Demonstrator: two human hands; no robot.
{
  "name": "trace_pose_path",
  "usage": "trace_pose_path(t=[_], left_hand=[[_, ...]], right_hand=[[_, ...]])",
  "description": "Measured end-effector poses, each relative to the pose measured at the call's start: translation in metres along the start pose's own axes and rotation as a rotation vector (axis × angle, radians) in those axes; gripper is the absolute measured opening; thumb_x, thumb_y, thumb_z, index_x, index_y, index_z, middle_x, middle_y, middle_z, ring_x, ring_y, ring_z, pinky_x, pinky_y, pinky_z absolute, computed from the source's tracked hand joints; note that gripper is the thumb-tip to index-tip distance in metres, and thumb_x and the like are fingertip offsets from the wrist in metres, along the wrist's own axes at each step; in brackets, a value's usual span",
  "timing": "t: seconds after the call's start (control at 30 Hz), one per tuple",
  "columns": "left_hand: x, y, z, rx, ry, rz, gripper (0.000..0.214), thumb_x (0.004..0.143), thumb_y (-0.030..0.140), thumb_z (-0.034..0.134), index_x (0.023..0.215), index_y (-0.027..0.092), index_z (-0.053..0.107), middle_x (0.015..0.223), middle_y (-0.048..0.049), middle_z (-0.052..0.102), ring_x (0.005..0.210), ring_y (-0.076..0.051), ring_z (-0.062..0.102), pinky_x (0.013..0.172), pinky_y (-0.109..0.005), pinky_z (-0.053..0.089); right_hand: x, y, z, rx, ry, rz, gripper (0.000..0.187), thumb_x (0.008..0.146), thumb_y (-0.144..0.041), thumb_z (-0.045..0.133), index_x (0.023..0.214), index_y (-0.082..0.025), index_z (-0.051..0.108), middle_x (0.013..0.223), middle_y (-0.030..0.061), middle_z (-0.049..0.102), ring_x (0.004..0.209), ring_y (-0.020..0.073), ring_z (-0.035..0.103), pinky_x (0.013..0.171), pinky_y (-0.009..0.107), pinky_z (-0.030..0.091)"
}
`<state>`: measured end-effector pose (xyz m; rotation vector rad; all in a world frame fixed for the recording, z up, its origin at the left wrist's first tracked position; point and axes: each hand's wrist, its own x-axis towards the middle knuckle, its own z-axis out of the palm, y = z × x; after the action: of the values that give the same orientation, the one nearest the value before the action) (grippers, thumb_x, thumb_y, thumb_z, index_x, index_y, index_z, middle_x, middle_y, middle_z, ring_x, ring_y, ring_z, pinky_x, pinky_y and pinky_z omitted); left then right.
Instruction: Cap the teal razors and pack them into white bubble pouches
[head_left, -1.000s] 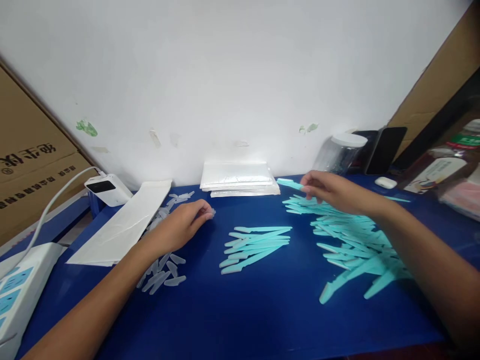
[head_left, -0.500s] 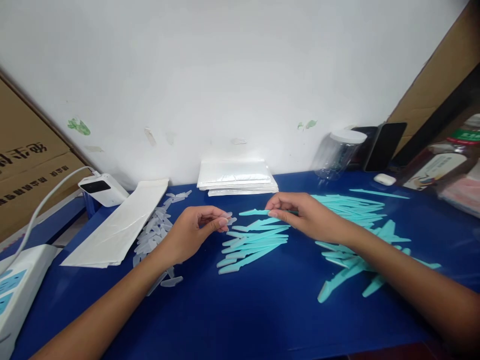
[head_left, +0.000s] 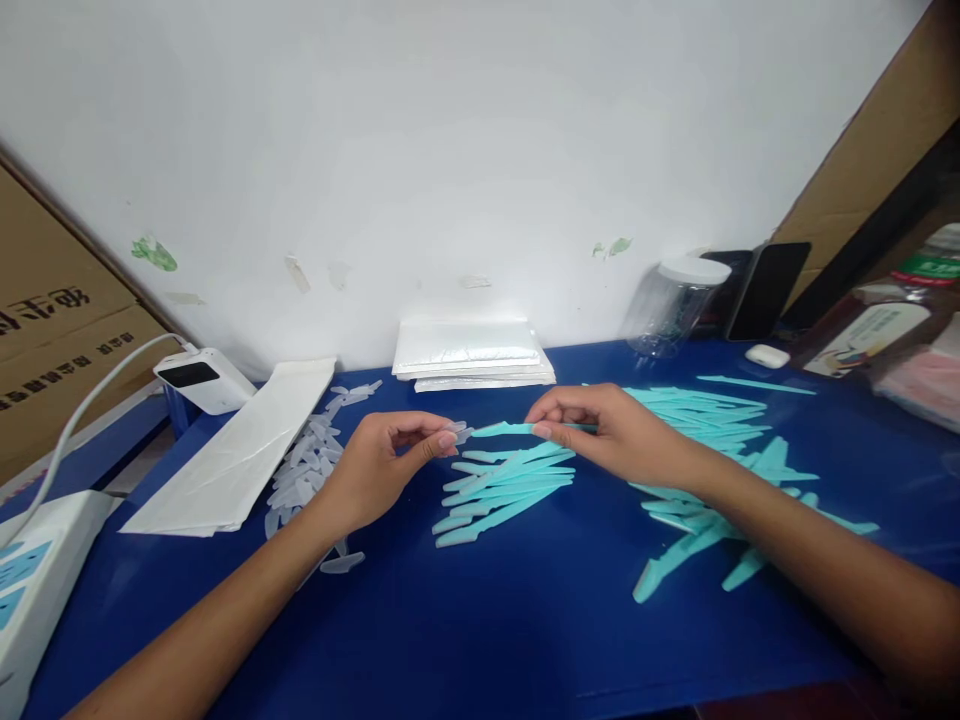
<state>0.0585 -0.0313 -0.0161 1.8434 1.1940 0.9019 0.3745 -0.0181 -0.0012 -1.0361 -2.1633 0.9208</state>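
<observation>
My right hand (head_left: pixel 574 420) pinches a teal eyebrow razor (head_left: pixel 499 429), its blade end pointing left. Between the thumb and fingers of my left hand (head_left: pixel 401 450) are small clear plastic blade caps (head_left: pixel 460 430), and the razor's tip meets one of them. How far the tip sits inside cannot be made out. Just below the hands lies a row of teal razors (head_left: pixel 502 490) with their heads to the left. A heap of loose caps (head_left: pixel 304 465) rests beside my left wrist. Under and behind my right forearm, more razors (head_left: pixel 694 410) are spread in a pile.
White packets (head_left: pixel 469 345) are stacked against the wall, and a long white sleeve (head_left: pixel 240 450) lies at left. Near it are a white device with a cable (head_left: pixel 206 380) and a power strip (head_left: pixel 52 570). A clear jar (head_left: pixel 679 305), a phone (head_left: pixel 769 290) and a bottle (head_left: pixel 874 320) stand at right.
The razor in my right hand has shifted slightly left, closing the gap to the caps in my left hand. My left hand has barely moved.
</observation>
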Motion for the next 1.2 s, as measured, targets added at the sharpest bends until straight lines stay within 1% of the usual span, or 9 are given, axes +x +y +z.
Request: trace_pose_path(t=[0.17, 0.33, 0.53, 0.67, 0.87, 1.03, 1.1, 1.13, 1.2], left_hand=[[0.0, 0.0, 0.002, -0.038, 0.015, -0.003, 0.027, 0.094, 0.047, 0.08, 0.109, 0.025, 0.085, 0.102, -0.0051, 0.087, 0.096, -0.026, 0.083, 0.09, -0.039, 0.068], [-0.001, 0.006, 0.007, -0.016, 0.015, -0.008, 0.025, 0.093, 0.047, 0.082, 0.104, 0.025, 0.087, 0.097, -0.0046, 0.087, 0.091, -0.025, 0.083, 0.088, -0.038, 0.068], [-0.001, 0.006, 0.005, -0.013, 0.005, 0.0, 0.023, 0.093, 0.046, 0.081, 0.104, 0.027, 0.088, 0.101, -0.0038, 0.087, 0.092, -0.025, 0.083, 0.087, -0.037, 0.068], [-0.002, 0.007, 0.006, -0.002, -0.021, 0.005, 0.023, 0.094, 0.047, 0.081, 0.102, 0.027, 0.088, 0.101, -0.0041, 0.087, 0.093, -0.026, 0.082, 0.085, -0.037, 0.068], [-0.006, 0.016, 0.012, 0.016, -0.056, 0.02, 0.021, 0.094, 0.047, 0.08, 0.103, 0.03, 0.089, 0.102, -0.0021, 0.087, 0.096, -0.028, 0.082, 0.086, -0.037, 0.066], [-0.011, 0.019, 0.015, 0.058, -0.067, 0.052, 0.02, 0.097, 0.047, 0.078, 0.106, 0.033, 0.089, 0.106, -0.0002, 0.087, 0.096, -0.027, 0.082, 0.083, -0.036, 0.065], [-0.011, 0.017, 0.016, 0.109, -0.044, 0.084, 0.02, 0.098, 0.046, 0.076, 0.109, 0.034, 0.088, 0.107, 0.0004, 0.087, 0.095, -0.026, 0.082, 0.082, -0.036, 0.066], [-0.01, 0.015, 0.015, 0.151, -0.015, 0.13, 0.02, 0.1, 0.044, 0.075, 0.112, 0.035, 0.087, 0.109, 0.0004, 0.086, 0.096, -0.025, 0.082, 0.082, -0.036, 0.067], [-0.009, 0.01, 0.012, 0.275, 0.077, 0.297, 0.021, 0.103, 0.038, 0.072, 0.119, 0.033, 0.084, 0.112, -0.0002, 0.086, 0.1, -0.025, 0.082, 0.086, -0.037, 0.067]], right_hand=[[0.0, -0.002, -0.001, 0.002, 0.019, 0.015, 0.033, 0.102, -0.053, 0.067, 0.105, -0.023, 0.078, 0.085, 0.0028, 0.072, 0.073, 0.0161, 0.059, 0.066, 0.03, 0.046], [0.0, -0.004, 0.003, 0.003, -0.008, 0.002, 0.032, 0.102, -0.053, 0.068, 0.105, -0.023, 0.079, 0.09, 0.004, 0.076, 0.077, 0.0174, 0.064, 0.068, 0.03, 0.048], [-0.001, -0.004, -0.001, 0.017, 0.013, 0.008, 0.03, 0.102, -0.052, 0.068, 0.107, -0.024, 0.079, 0.097, 0.0049, 0.078, 0.085, 0.0199, 0.067, 0.075, 0.033, 0.052], [-0.002, -0.007, -0.002, -0.014, -0.001, -0.007, 0.029, 0.103, -0.051, 0.067, 0.107, -0.025, 0.08, 0.096, 0.0046, 0.078, 0.082, 0.0196, 0.067, 0.073, 0.033, 0.051], [-0.003, -0.013, 0.01, 0.016, -0.023, -0.03, 0.027, 0.104, -0.05, 0.067, 0.108, -0.027, 0.081, 0.104, 0.0046, 0.08, 0.091, 0.0215, 0.072, 0.078, 0.033, 0.053], [-0.004, -0.013, 0.02, 0.034, -0.029, -0.031, 0.027, 0.106, -0.048, 0.064, 0.108, -0.026, 0.08, 0.1, 0.0045, 0.079, 0.088, 0.0203, 0.07, 0.077, 0.033, 0.053], [-0.005, -0.013, 0.021, 0.046, -0.033, -0.02, 0.027, 0.106, -0.048, 0.064, 0.108, -0.026, 0.08, 0.094, 0.0035, 0.077, 0.082, 0.0187, 0.068, 0.074, 0.032, 0.052], [-0.005, -0.013, 0.021, 0.056, -0.037, -0.008, 0.027, 0.105, -0.049, 0.064, 0.107, -0.026, 0.08, 0.091, 0.003, 0.076, 0.079, 0.0181, 0.066, 0.072, 0.031, 0.052], [-0.004, -0.012, 0.02, 0.078, -0.031, 0.029, 0.027, 0.103, -0.05, 0.067, 0.106, -0.026, 0.079, 0.085, 0.0022, 0.073, 0.075, 0.0176, 0.064, 0.069, 0.031, 0.051]])
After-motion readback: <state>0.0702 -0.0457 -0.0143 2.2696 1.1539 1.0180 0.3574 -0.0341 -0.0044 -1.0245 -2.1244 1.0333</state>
